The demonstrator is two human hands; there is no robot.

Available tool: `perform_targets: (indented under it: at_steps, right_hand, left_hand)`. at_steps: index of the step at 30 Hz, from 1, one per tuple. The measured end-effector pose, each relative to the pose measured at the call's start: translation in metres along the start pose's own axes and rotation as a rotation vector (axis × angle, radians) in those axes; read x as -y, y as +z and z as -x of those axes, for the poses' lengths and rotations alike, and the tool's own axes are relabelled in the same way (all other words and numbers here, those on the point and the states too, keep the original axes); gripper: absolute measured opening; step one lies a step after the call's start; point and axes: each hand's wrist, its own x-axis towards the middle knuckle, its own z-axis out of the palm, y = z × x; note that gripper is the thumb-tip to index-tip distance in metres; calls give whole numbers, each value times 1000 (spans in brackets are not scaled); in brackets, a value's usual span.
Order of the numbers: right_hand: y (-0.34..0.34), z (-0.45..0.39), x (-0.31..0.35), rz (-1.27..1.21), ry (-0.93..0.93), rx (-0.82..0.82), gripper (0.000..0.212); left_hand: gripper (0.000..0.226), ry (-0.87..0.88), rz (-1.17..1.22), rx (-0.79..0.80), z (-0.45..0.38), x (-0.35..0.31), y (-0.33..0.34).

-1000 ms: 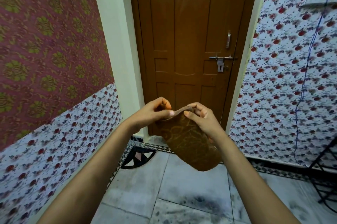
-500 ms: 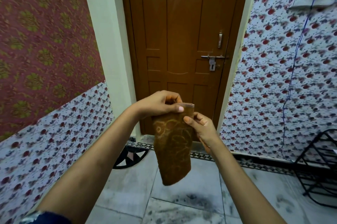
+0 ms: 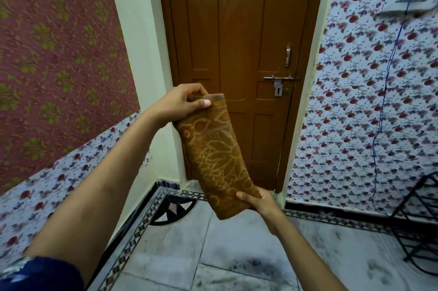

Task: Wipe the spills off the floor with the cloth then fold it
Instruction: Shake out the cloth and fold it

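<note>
A brown cloth (image 3: 214, 155) with a pale leaf pattern hangs folded into a long narrow strip in front of me, in the air before the door. My left hand (image 3: 184, 103) pinches its top edge between thumb and fingers. My right hand (image 3: 260, 202) grips its lower right corner from below. The strip slants from upper left to lower right. The grey tiled floor (image 3: 189, 243) lies below, with dark smudges (image 3: 251, 264) near the bottom of the view.
A shut brown wooden door (image 3: 237, 42) with a metal latch (image 3: 279, 82) stands straight ahead. Patterned walls close in on both sides. A black wire rack (image 3: 419, 226) stands at the right on the floor. A blue cord (image 3: 388, 91) hangs down the right wall.
My right hand slid from the cloth's top down to its lower end. The left hand kept the top edge and rose a little. The cloth went from a hanging pouch to a straight strip.
</note>
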Motion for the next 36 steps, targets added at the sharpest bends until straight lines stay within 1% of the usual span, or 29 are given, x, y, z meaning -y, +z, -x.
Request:
perform_targets:
  at_steps: [2, 5, 6, 8, 11, 13, 15, 18, 20, 22, 26, 29, 32, 34, 36]
  right_hand:
    - [-5, -4, -8, -98, 52, -67, 23]
    - [-7, -10, -17, -118, 78, -196, 10]
    - [-6, -12, -18, -130, 95, -234, 10]
    - [-3, -17, -19, -210, 124, -234, 22]
    - [12, -21, -13, -359, 146, -137, 40]
    - [27, -24, -7, -486, 203, -100, 50]
    - [40, -27, -3, -596, 289, -88, 59]
    - [53, -26, -3, -688, 370, -57, 70]
    - [59, -24, -6, -746, 315, -74, 70]
    - [61, -20, -9, -803, 266, -124, 66]
    - [54, -15, -26, -832, 334, -156, 69]
    - [49, -15, -37, -938, 381, -121, 71]
    - [48, -10, -33, -1053, 291, -58, 66]
    - [45, -9, -30, -1051, 233, -47, 61]
    - [43, -7, -27, -1056, 207, -33, 61]
  left_hand:
    - [17, -33, -42, -55, 0, 8, 0]
    - [19, -31, -89, -165, 0, 13, 4]
    - [20, -17, -98, -196, 0, 13, 6]
    - [21, 22, -143, -214, -2, 10, 13]
    - [20, 76, -302, -152, -4, 8, 32]
    - [22, 75, -408, -108, -1, 9, 50]
    - [22, 62, -444, -79, 5, 11, 70]
    - [22, 55, -346, -3, 19, 13, 99]
    - [22, 50, -255, 73, 27, 15, 116]
    - [21, 44, -161, 113, 35, 18, 129]
    - [17, 36, 96, 94, 41, 19, 136]
    - [14, -34, 237, 142, 43, 18, 135]
    - [15, -140, 415, 145, 48, 23, 132]
    - [16, -204, 451, 118, 48, 31, 128]
    - [13, -266, 442, 89, 47, 41, 123]
